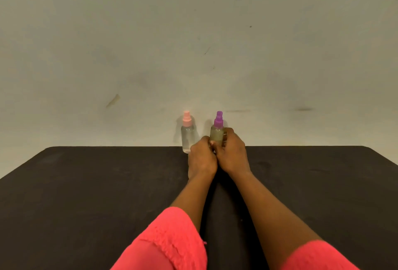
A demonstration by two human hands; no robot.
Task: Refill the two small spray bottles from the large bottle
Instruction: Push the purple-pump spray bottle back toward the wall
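Observation:
Two small clear spray bottles stand near the far edge of the dark table [86, 183]. The one with the pink cap [187, 132] stands alone on the left. The one with the purple cap [217, 131] is held upright by both hands. My left hand [201, 157] grips its lower body from the left, and my right hand [231, 153] wraps it from the right. The lower part of that bottle is hidden by my fingers. No large bottle is in view.
A plain pale wall [193, 43] rises right behind the table's far edge. My forearms with pink sleeves [172, 241] stretch across the middle of the table.

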